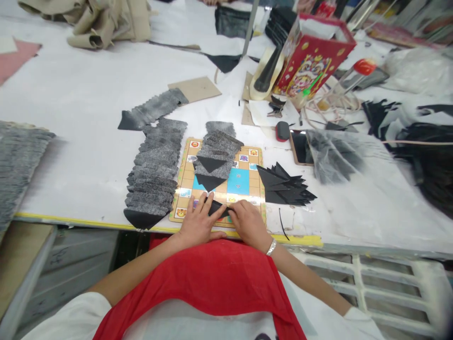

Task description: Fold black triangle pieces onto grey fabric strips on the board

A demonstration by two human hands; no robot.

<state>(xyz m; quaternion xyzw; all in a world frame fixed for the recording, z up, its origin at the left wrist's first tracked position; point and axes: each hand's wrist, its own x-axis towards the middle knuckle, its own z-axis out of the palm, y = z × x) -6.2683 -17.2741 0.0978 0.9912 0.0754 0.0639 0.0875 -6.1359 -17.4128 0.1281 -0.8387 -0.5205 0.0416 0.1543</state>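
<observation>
left grip (197, 220): splayed on black piece (216, 208) | right grip (248, 224): curled, touching it

A workshop, evidently: on the worktable (81, 165), grey cut pieces (154, 165) overlap left of the patterned board (244, 182), black cut pieces (283, 186) right.

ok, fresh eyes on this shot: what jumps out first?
Probably the red apron at bottom centre and the red box with its cartoon print at upper right. Next, the colourful board at the table's near edge, partly covered by overlapping grey pieces, with pointed black pieces fanned at its right.
</observation>
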